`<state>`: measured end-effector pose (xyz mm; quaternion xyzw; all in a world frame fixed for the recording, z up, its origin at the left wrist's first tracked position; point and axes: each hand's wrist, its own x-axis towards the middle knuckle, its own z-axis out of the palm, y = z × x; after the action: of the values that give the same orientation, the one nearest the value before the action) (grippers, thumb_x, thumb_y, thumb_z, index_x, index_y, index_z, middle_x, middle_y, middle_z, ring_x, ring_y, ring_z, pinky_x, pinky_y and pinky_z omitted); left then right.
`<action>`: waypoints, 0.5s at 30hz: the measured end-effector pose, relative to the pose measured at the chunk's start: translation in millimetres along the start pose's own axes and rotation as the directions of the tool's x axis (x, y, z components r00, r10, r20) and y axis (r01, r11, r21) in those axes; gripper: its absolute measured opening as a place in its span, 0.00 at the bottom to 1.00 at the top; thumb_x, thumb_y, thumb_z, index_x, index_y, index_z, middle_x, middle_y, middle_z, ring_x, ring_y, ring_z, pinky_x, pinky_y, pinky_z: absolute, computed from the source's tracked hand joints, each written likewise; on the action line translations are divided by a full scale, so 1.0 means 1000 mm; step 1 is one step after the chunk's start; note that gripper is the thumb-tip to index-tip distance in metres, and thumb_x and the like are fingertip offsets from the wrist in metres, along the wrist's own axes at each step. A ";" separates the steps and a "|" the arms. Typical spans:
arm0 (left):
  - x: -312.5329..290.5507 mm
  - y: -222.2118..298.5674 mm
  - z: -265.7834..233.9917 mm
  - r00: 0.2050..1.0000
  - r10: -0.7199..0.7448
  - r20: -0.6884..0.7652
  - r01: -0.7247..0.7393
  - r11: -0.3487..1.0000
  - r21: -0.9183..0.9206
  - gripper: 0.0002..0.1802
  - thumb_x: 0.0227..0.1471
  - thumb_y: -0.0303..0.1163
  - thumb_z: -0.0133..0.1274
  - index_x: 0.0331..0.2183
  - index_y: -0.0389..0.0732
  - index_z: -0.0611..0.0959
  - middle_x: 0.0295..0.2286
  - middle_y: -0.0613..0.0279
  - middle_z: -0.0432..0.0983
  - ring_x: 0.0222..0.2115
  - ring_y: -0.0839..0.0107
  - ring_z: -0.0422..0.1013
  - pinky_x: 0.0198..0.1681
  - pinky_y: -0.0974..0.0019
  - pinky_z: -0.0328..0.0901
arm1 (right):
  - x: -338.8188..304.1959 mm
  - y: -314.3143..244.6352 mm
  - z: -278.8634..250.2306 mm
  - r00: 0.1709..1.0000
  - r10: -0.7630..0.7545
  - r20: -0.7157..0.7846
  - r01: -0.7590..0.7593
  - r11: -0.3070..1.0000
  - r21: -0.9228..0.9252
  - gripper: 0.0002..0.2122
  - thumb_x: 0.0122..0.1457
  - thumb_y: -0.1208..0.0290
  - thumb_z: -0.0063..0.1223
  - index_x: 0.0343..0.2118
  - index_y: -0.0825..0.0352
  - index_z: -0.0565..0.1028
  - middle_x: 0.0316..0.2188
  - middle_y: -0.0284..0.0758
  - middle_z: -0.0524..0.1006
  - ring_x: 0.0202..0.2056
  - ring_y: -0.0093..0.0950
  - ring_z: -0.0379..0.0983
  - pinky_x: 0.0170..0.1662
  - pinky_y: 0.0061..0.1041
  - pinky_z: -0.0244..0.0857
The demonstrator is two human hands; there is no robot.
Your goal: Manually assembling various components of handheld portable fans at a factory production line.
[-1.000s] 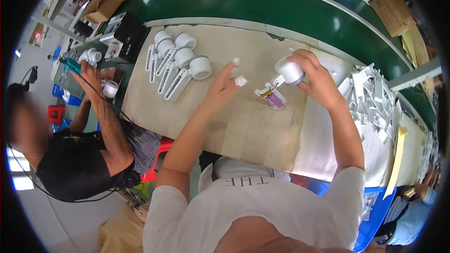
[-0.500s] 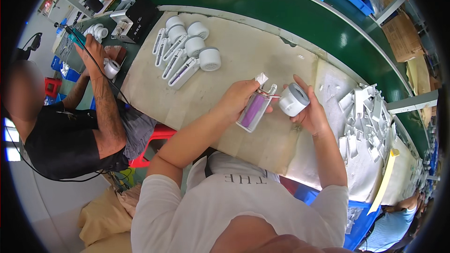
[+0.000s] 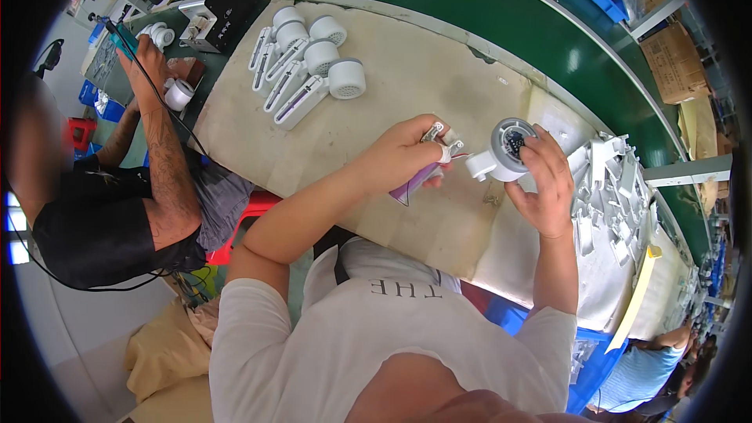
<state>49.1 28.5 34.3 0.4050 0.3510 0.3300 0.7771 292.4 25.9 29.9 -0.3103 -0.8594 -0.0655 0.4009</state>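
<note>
My left hand is closed around a white handle shell, a purple cylindrical battery showing below the fingers. Much of that shell is hidden by the hand. To its right, my right hand grips a round white-and-grey device head, tilted so that its ringed face with a dark centre shows and its short neck points toward the handle. A thin red wire runs in the gap between the two parts. Both are held above the table.
Several assembled white handheld devices with perforated round heads lie at the far left. A pile of white plastic pieces covers the right side, beside a yellow strip. Left, a co-worker handles a teal tool near a black machine.
My right hand has turned the round head so its face and neck now show, and lifted it slightly. My left hand has rolled over the handle, hiding more of it.
</note>
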 end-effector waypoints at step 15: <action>0.002 -0.008 0.001 0.959 0.281 0.029 -0.217 0.668 0.711 0.11 0.40 0.29 0.50 0.30 0.36 0.71 0.18 0.65 0.68 0.17 0.78 0.64 0.22 0.73 0.60 | 0.012 -0.004 -0.017 0.989 -0.070 0.131 0.081 0.993 -0.085 0.28 0.29 0.79 0.59 0.42 0.63 0.70 0.41 0.36 0.70 0.44 0.40 0.67 0.43 0.35 0.66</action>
<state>52.9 25.7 27.9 0.7019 0.4237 0.2892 0.4941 295.6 22.4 50.9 -0.2989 -0.8906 -0.0995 0.3280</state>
